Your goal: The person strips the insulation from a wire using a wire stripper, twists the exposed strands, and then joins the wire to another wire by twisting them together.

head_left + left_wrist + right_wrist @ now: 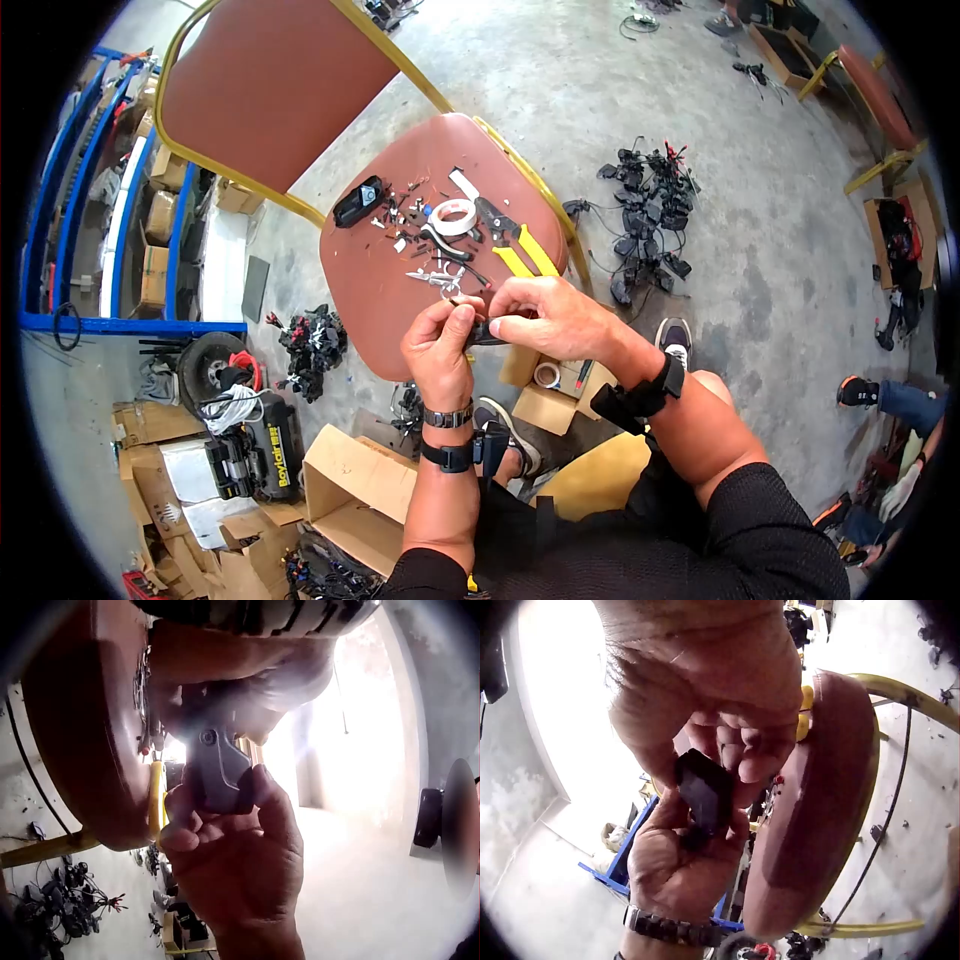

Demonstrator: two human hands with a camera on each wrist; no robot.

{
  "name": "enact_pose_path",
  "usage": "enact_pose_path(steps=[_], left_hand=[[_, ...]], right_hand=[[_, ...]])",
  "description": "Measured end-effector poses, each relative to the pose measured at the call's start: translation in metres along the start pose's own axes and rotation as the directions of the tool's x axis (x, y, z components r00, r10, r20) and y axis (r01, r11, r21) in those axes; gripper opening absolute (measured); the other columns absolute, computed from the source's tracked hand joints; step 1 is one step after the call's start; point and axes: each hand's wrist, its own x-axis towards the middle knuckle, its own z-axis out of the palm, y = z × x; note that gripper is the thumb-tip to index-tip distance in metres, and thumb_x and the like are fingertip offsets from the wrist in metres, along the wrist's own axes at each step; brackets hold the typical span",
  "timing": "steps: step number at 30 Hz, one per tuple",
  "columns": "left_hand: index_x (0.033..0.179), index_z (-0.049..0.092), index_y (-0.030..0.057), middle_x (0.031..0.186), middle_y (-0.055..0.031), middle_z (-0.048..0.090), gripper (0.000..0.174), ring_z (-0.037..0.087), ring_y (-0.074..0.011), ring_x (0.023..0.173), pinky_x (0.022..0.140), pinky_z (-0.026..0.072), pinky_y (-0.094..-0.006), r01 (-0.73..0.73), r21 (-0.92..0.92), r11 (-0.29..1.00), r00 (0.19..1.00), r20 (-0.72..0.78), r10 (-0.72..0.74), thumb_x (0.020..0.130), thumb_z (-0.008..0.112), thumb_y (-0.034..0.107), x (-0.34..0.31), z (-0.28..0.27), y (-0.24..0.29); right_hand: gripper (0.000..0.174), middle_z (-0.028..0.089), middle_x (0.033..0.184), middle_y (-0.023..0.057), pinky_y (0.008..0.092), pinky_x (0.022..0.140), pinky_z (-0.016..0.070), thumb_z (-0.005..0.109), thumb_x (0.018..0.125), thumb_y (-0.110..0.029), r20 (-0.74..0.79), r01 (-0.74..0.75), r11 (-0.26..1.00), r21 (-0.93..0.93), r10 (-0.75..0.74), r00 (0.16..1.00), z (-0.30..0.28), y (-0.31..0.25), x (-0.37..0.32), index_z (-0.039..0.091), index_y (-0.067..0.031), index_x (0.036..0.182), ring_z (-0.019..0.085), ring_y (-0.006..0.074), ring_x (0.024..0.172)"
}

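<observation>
Both hands meet at a small black plastic housing [484,334] over the front of the chair seat. My right hand [550,318] grips it between thumb and fingers. In the left wrist view, the housing [219,776] shows a round screw-like detail and a raised curved edge. My left hand [440,345] pinches its other end; in the right wrist view the left fingers and thumb lie against the lower part of the housing [705,791]. A thin piece [455,300] sticks up by the left fingertips, its kind too small to tell.
The chair seat [370,320] bears yellow-handled wire strippers [525,250], a white tape roll [452,217], a black case [359,202], pliers [446,243] and scraps. Heaps of black wired parts [640,215] lie on the floor. An open carton [360,490] stands below left, blue shelving [120,230] beyond.
</observation>
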Motion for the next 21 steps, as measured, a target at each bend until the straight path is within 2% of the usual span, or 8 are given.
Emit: enact_pose_path(steps=[8,9,11,12,15,16,20,21], left_hand=[[0.104,0.07,-0.0004,0.099,-0.0148,0.073,0.012,0.069,-0.023,0.093,0.086,0.0545,-0.0353,0.015,-0.141,0.99,0.989,0.15,0.007,0.094,0.069,0.006,0.011,-0.017,-0.006],[0.104,0.07,-0.0003,0.098,-0.0148,0.073,0.012,0.068,-0.023,0.093,0.086,0.0544,-0.0353,0.02,-0.152,0.988,0.989,0.147,0.003,0.094,0.07,0.006,0.011,-0.02,-0.006],[0.103,0.07,-0.0002,0.098,-0.0148,0.072,0.012,0.068,-0.0229,0.093,0.086,0.0542,-0.0352,0.025,-0.172,0.985,0.989,0.145,0.001,0.094,0.07,0.007,0.013,-0.028,-0.006],[0.102,0.07,-0.001,0.097,-0.0145,0.072,0.013,0.067,-0.0222,0.091,0.085,0.0536,-0.0348,0.035,-0.164,0.986,0.99,0.141,-0.012,0.094,0.071,0.009,0.014,-0.031,-0.005],[0.101,0.07,-0.0021,0.094,-0.014,0.072,0.015,0.066,-0.0214,0.089,0.083,0.0528,-0.0342,0.09,-0.144,0.985,0.983,0.172,-0.065,0.094,0.071,0.01,0.015,-0.038,-0.002],[0.101,0.07,-0.0024,0.093,-0.0138,0.071,0.015,0.066,-0.0213,0.089,0.083,0.0526,-0.0342,0.083,-0.152,0.985,0.985,0.163,-0.058,0.094,0.071,0.011,0.015,-0.039,-0.002],[0.1,0.069,-0.0026,0.091,-0.0133,0.071,0.015,0.066,-0.0209,0.088,0.082,0.0522,-0.0339,0.077,-0.193,0.978,0.989,0.138,-0.051,0.093,0.072,0.011,0.018,-0.037,-0.005],[0.1,0.069,-0.0024,0.09,-0.0132,0.071,0.015,0.066,-0.0209,0.088,0.082,0.0522,-0.0338,0.081,-0.203,0.976,0.989,0.136,-0.054,0.093,0.072,0.011,0.018,-0.038,-0.005]], right_hand=[[0.026,0.073,0.086,0.0116,0.0323,0.074,0.0539,0.072,0.095,-0.024,-0.033,0.036,0.991,-0.13,-0.041,0.999,-0.016,-0.001,0.014,0.073,0.0007,0.101,0.067,0.0146,0.08],[0.021,0.071,0.084,0.0137,0.0336,0.069,0.054,0.073,0.093,-0.02,-0.091,0.051,0.975,-0.217,-0.072,0.993,-0.018,0.0,0.018,0.072,0.0001,0.099,0.069,0.0182,0.076],[0.019,0.067,0.079,0.0135,0.0346,0.064,0.0534,0.075,0.089,-0.016,-0.268,0.18,0.887,-0.426,-0.313,0.911,-0.019,0.008,0.028,0.07,-0.0004,0.099,0.067,0.023,0.068],[0.033,0.064,0.089,0.0133,0.0388,0.071,0.0546,0.079,0.081,-0.016,-0.263,0.11,0.851,-0.513,-0.278,0.924,-0.023,0.008,0.031,0.066,-0.0032,0.108,0.066,0.0292,0.077],[0.053,0.059,0.105,0.0147,0.0432,0.082,0.054,0.083,0.074,-0.019,-0.201,0.074,0.557,-0.827,-0.415,0.888,-0.025,0.004,0.036,0.061,-0.006,0.121,0.064,0.0327,0.093],[0.067,0.055,0.114,0.0155,0.0464,0.09,0.0518,0.085,0.069,-0.021,-0.194,0.014,0.541,-0.841,-0.325,0.926,-0.025,0.006,0.035,0.057,-0.008,0.129,0.06,0.0364,0.106],[0.067,0.057,0.111,0.0163,0.0433,0.088,0.054,0.083,0.07,-0.015,-0.206,0.002,0.557,-0.83,-0.31,0.928,-0.022,0.007,0.038,0.058,-0.0074,0.132,0.063,0.0353,0.103],[0.065,0.058,0.112,0.0157,0.0409,0.086,0.0545,0.082,0.072,-0.013,-0.248,-0.013,0.645,-0.764,-0.276,0.929,-0.024,0.008,0.038,0.057,-0.0065,0.132,0.064,0.0324,0.101]])
